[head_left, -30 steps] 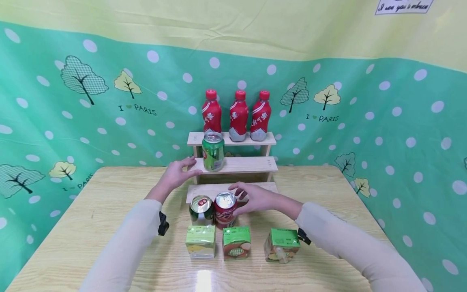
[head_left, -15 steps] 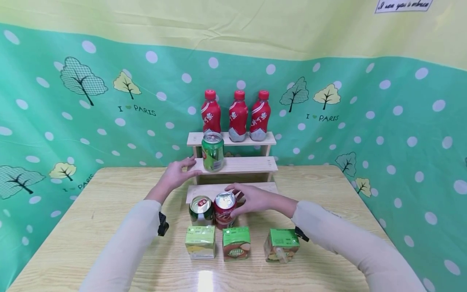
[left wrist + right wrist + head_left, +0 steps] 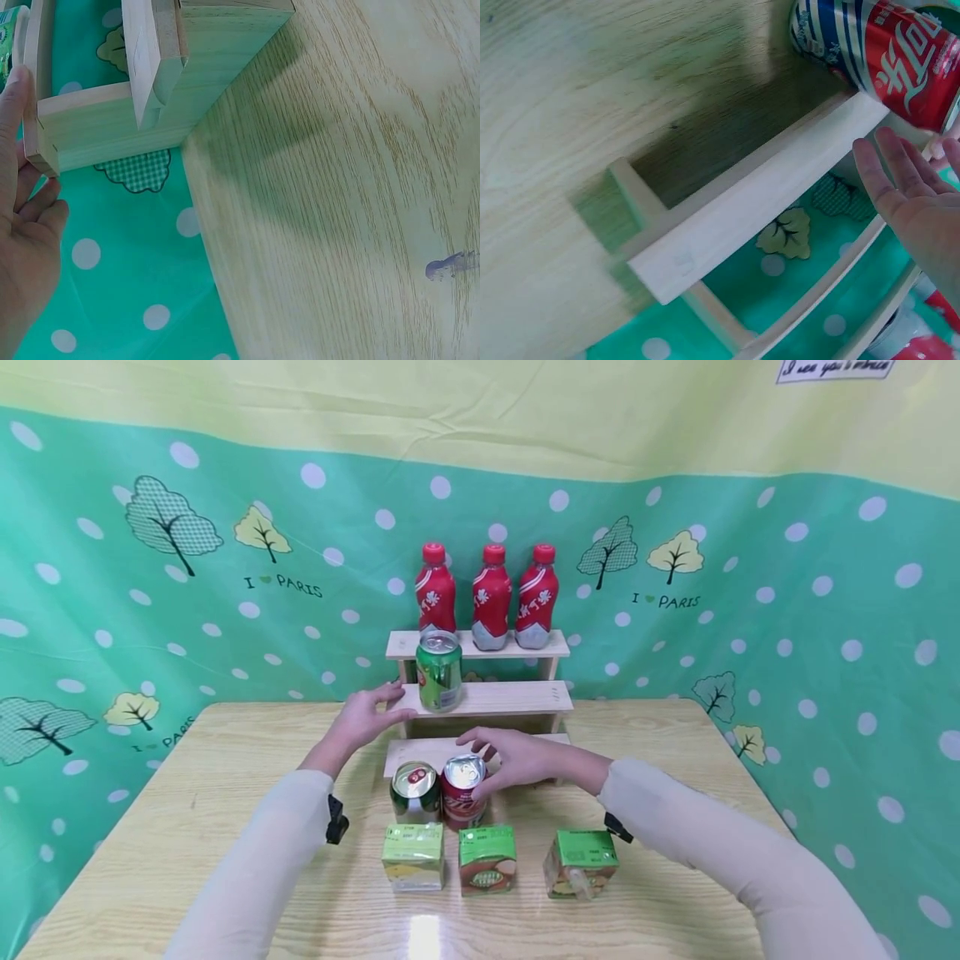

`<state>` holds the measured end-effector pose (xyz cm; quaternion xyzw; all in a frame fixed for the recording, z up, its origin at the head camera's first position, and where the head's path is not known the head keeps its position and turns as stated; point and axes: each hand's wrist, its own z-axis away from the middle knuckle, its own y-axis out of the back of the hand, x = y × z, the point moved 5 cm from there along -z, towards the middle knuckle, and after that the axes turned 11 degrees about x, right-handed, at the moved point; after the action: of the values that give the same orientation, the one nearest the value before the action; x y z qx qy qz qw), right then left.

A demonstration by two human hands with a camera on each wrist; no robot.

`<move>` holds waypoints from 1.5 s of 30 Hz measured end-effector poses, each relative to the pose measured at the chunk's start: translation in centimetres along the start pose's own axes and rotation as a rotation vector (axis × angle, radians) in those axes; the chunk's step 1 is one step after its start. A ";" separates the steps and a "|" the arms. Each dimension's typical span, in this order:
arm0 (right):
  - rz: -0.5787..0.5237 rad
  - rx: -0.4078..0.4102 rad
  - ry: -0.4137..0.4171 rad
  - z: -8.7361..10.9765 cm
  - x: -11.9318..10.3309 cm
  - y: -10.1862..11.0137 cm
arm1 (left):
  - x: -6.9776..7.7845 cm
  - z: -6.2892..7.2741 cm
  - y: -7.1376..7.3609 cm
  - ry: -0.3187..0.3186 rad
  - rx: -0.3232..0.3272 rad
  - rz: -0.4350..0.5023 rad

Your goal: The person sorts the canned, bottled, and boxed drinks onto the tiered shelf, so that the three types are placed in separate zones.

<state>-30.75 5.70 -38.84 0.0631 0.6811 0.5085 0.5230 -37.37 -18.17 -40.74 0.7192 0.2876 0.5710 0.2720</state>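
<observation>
My left hand point(image 3: 367, 717) grips the left end of the middle step of a three-step wooden shelf point(image 3: 517, 697); in the left wrist view the thumb lies along the board point(image 3: 43, 142) with fingers curled at its end. A green soda can point(image 3: 438, 681) stands upright on that step. My right hand point(image 3: 517, 758) is spread beside a red cola can point(image 3: 463, 797), thumb in front and fingers behind its top. In the right wrist view the fingers point(image 3: 889, 169) are loosely extended close to the can point(image 3: 907, 67). A dark green can point(image 3: 415, 797) stands left of the cola can.
Three red bottles point(image 3: 491, 602) line the top step. In front of the cans stand a yellow-green drink carton point(image 3: 413, 860) and a green-and-brown carton point(image 3: 487, 864), with another carton point(image 3: 581, 864) farther right. A polka-dot cloth point(image 3: 247, 652) hangs behind the wooden table point(image 3: 225, 760).
My right hand has shifted slightly left and farther back around the cola can's top. The left hand stays on the shelf, and the cans and cartons keep their places.
</observation>
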 end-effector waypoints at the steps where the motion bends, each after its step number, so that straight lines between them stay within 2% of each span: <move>1: 0.014 -0.014 0.000 -0.1 -0.2 -0.1 | 0.0 0.0 0.0 0.001 -0.001 -0.002; 7: 0.090 -0.068 0.018 -0.6 -1.6 -0.7 | -0.1 0.0 -0.1 -0.002 0.000 -0.003; 12: 0.103 -0.082 0.036 -0.8 -1.8 -1.3 | -0.2 -0.1 -0.1 -0.019 0.006 0.000; 17: 0.088 -0.075 0.065 -0.9 -1.5 -1.7 | -0.3 -0.2 -0.1 -0.025 0.009 0.003; 35: 0.042 -0.105 0.078 -1.0 -0.7 -1.6 | -0.2 -0.2 0.0 -0.006 0.012 0.010; 45: 0.080 -0.102 0.022 -0.4 -0.2 -0.6 | 0.0 -0.1 0.1 -0.013 0.012 0.010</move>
<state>-30.68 5.06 -39.15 0.0578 0.6570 0.5636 0.4974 -37.44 -18.22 -40.62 0.7259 0.2856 0.5660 0.2668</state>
